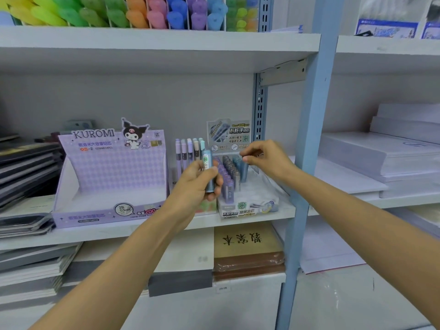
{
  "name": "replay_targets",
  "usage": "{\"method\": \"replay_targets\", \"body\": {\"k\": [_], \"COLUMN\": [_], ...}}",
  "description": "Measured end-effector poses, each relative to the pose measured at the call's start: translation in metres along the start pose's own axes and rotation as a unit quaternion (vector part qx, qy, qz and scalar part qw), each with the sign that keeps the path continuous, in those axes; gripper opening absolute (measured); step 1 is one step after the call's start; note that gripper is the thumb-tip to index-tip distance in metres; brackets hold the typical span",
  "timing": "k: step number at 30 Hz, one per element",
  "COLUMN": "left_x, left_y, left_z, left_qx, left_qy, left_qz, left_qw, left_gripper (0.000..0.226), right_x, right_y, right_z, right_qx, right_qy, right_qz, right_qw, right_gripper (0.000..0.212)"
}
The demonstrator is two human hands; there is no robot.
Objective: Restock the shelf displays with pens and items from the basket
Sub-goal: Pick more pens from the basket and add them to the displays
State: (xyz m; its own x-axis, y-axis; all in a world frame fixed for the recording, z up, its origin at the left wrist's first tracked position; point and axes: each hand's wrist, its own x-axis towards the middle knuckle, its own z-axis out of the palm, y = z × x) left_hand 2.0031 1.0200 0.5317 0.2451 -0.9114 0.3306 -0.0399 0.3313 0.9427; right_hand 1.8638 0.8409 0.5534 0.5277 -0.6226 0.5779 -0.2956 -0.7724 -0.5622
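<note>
From my remote station I see, at the far left of the white shelf (133, 228), a slanted stack of dark flat notebooks (26, 167). Just to its right stands a purple checked cardboard display box printed KUROMI (112, 177), with its front edge at the lip of the shelf. Beside that box is a row of upright pastel pens (189, 151) in lilac, beige and mint. The lower part of the row is hidden behind the left grip (194, 186). That grip is raised in front of the shelf with its fingers and thumb curled round a blue-grey plastic tube with a green label (209, 175), which it holds upright. Immediately right of it sits a white display tray with a tall printed backing card (242, 207), and this carries rows of purple, grey and blue standing tubes (228, 173). The right grip (264, 160) is over the tray's back right corner, its thumb and forefinger drawn together at the tops of the blue tubes. Blur keeps me from telling whether it pinches one. Further right rises a pale blue metal upright (309, 139), and beyond it lie stacks of white paper (381, 158).
</note>
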Motion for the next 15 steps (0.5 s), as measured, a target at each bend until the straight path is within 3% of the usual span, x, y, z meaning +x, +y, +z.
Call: {"method": "replay_targets", "body": {"k": [11, 13, 15], "left_x": [-0.004, -0.004, -0.004], "left_y": [-0.001, -0.001, -0.001], "left_z": [0.000, 0.002, 0.007], "left_qx": [0.028, 0.038, 0.035], "left_qy": [-0.024, -0.014, -0.013], "left_qz": [0.032, 0.040, 0.050], "left_qw": [0.999, 0.998, 0.998], "left_gripper": [0.020, 0.022, 0.021], "right_x": [-0.012, -0.017, -0.026], "right_y": [-0.002, -0.017, -0.035], "right_z": [0.012, 0.002, -0.009], "right_qx": [-0.041, 0.024, 0.162], "right_qy": [0.041, 0.071, 0.034], "right_qz": [0.000, -0.006, -0.010], "right_qw": [0.998, 0.997, 0.986], "right_gripper": [0.005, 0.010, 0.015]}}
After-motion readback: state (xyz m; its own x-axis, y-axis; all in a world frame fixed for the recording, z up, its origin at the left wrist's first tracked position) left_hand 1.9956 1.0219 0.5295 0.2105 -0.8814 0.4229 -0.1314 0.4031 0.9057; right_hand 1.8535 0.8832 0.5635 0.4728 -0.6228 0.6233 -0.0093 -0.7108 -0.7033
